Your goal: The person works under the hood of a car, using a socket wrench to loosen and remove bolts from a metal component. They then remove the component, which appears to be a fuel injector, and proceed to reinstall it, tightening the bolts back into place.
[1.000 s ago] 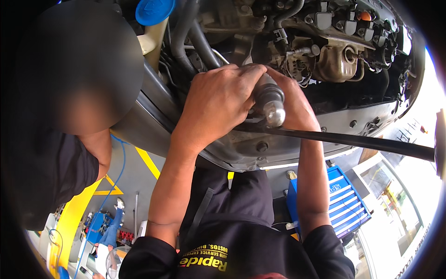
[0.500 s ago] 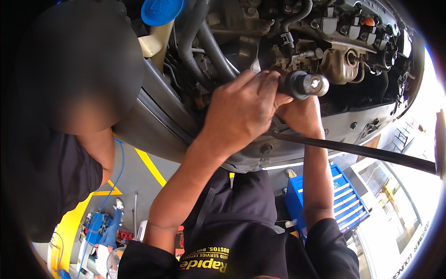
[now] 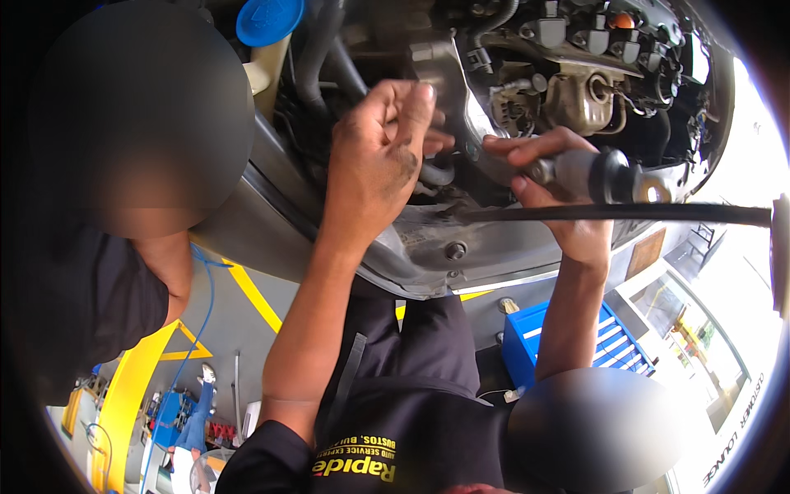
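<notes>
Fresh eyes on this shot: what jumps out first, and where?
Probably the bright blue cap at the top left of the engine bay. Then, right of centre, the right hand holding a grey cylindrical piece with a black collar. Lower right, the blue drawer cabinet stands out against the grey floor.

Left of the blue metal tool cabinet with pale-edged drawers (image 3: 520, 344) are a yellow painted floor stripe (image 3: 253, 296) and a thin, curving blue hose (image 3: 211, 286); right of it stands a white-framed glass panel (image 3: 668, 314).
</notes>
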The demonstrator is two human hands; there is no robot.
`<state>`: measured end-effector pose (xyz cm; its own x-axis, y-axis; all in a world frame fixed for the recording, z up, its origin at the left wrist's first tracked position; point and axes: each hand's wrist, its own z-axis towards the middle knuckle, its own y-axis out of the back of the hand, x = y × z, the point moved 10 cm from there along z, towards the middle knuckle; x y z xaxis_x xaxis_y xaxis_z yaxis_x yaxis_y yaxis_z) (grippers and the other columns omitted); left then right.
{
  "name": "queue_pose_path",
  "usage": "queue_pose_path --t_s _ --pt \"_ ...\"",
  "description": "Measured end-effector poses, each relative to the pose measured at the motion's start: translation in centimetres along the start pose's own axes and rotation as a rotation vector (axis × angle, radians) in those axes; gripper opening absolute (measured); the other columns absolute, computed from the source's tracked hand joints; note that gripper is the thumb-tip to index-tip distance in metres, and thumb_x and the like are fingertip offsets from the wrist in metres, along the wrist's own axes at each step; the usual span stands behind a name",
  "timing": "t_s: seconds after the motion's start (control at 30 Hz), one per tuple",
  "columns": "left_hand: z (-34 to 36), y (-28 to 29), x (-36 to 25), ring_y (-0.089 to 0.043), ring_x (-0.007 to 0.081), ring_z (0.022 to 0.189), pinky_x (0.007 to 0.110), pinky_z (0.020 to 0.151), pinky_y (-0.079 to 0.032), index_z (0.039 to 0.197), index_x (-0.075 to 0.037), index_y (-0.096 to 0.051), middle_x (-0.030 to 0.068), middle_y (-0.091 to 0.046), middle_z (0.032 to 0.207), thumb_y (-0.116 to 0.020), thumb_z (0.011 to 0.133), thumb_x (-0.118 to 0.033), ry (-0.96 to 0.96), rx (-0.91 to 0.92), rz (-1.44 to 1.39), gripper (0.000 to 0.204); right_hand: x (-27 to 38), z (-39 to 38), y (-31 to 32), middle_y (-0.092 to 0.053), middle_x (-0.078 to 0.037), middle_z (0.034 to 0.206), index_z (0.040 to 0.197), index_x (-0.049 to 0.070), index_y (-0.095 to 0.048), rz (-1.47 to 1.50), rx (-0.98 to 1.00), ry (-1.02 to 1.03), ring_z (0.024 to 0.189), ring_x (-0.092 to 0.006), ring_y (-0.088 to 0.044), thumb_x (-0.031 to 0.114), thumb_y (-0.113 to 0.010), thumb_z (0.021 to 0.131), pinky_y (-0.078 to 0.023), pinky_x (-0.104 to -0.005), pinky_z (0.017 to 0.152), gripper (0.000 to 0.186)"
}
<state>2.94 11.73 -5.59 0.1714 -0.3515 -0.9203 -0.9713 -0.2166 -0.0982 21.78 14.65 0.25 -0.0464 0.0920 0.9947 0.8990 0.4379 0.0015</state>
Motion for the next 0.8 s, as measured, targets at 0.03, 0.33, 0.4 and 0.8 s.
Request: queue_pose_path --t_s 0.03,0.33,0.4,0.8 --pt "-0.1 -0.3 0.6 -0.076 0.0194 0.090 0.029 0.080 -0.061 0.112 0.007 -0.069 0.0152 -0.073 0.099 -0.061 0.108 -0.039 0.068 0.038 0.038 0.047 0.4 -0.4 0.6 -0.076 -0.025 0.110 0.100 -0.007 -0.066 0.022 0.034 0.056 0.116 -0.0366 -0.072 -0.015 -0.066 0.082 -0.055 -0.0491 0.106 0.020" --pt "4.1 -7.2 -1.2 -0.067 0.0212 0.119 0.034 0.100 -0.053 0.127 -0.002 -0.071 0.0120 -0.072 0.122 -0.056 0.106 -0.055 0.052 0.362 -0.639 0.059 3.1 -1.8 0.5 -0.075 -0.022 0.113 0.095 -0.001 -0.070 -0.074 0.030 0.427 0.118 -0.0373 -0.071 -0.018 -0.072 0.075 -0.055 -0.0469 0.106 0.026" --pt "5.0 -7.6 -1.5 -0.067 0.0213 0.119 0.035 0.100 -0.054 0.127 -0.002 -0.071 0.0119 -0.072 0.122 -0.056 0.106 -0.055 0.007 0.384 -0.663 0.059 4.0 -1.9 -0.7 -0.073 -0.019 0.120 0.101 0.001 -0.072 -0.323 0.010 0.423 0.120 -0.0324 -0.070 -0.015 -0.075 0.077 -0.055 -0.0420 0.105 0.029" --pt "6.7 -6.4 -1.8 -0.067 0.0214 0.119 0.035 0.100 -0.054 0.128 -0.003 -0.070 0.0116 -0.072 0.123 -0.058 0.106 -0.054 -0.015 0.410 -0.395 0.057 1.6 3.6 -1.7 -0.064 -0.001 0.089 0.149 0.018 -0.063 -0.329 0.429 -0.005 0.063 -0.0087 -0.053 -0.017 -0.046 0.084 -0.044 -0.0243 0.057 0.075"
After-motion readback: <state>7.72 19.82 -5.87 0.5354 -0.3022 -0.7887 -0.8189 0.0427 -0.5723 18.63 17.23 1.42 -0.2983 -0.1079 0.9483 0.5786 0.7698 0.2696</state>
